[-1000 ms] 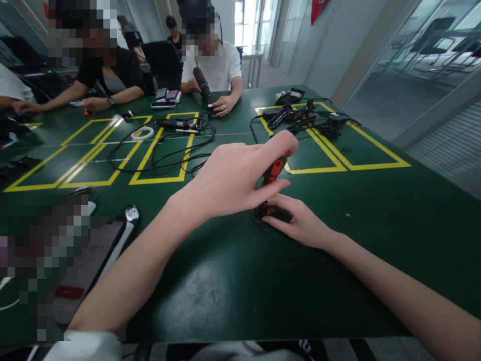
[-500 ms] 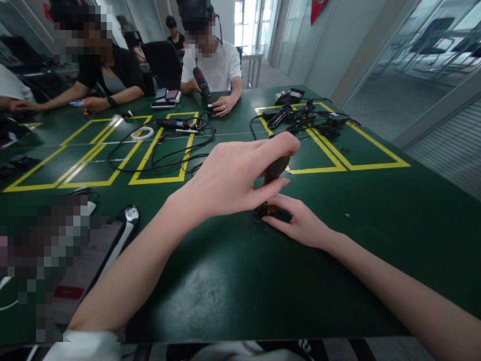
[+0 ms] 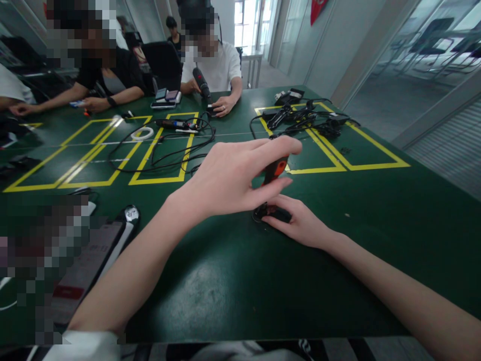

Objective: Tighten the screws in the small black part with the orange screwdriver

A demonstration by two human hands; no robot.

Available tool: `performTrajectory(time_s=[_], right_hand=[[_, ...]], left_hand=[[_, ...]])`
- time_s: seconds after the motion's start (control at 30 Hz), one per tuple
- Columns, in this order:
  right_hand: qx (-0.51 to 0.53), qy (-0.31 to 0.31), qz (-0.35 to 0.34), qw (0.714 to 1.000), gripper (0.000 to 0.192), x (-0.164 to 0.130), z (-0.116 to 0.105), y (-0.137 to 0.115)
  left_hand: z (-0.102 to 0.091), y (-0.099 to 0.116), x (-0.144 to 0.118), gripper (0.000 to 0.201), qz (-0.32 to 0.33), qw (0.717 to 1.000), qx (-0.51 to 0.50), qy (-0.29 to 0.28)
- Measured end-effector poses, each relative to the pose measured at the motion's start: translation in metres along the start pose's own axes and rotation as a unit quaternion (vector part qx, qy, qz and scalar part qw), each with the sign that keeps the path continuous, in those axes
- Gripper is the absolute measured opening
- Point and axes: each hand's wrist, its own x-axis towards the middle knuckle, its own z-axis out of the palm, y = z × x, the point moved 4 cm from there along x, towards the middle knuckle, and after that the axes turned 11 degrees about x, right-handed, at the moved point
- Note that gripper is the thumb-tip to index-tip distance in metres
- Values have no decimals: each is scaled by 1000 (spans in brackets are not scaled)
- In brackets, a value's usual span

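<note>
In the head view my left hand [image 3: 235, 175] is closed round the top of a screwdriver [image 3: 275, 170] with a black and orange handle, thumb and index finger on its sides. The screwdriver stands nearly upright, and its lower end is hidden behind my fingers. Below it, my right hand [image 3: 296, 218] pinches a small black part [image 3: 258, 212] against the green table [image 3: 319, 291]. What kind of part this is I cannot make out. The screwdriver's lower end meets the part or hangs just above it; I cannot tell which.
Yellow tape [image 3: 158, 180] marks rectangles on the table. A black cable [image 3: 152, 163] loops at the left, with a white ring [image 3: 142, 133] near it. Tangled black cables [image 3: 300, 118] lie at the far right. A phone [image 3: 90, 260] lies near left. Across sits a co-worker [image 3: 221, 65] holding a power screwdriver [image 3: 202, 82].
The screwdriver handle has turned in my left hand, so that more of its orange side faces me. My left fingers have shifted slightly; my right hand has stayed in place.
</note>
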Motion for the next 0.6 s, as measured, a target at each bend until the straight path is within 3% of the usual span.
performTrajectory(time_s=[0.2, 0.4, 0.6], right_hand=[[13, 3, -2, 1000, 8, 0, 0, 0], [4, -2, 3, 1000, 9, 0, 0, 0], [2, -2, -5, 1000, 11, 0, 0, 0]], left_hand=[[-2, 0, 1, 47, 0, 1000, -18, 10], [3, -2, 0, 41, -4, 1000, 1, 4], [2, -1, 0, 59, -8, 1000, -24, -1]])
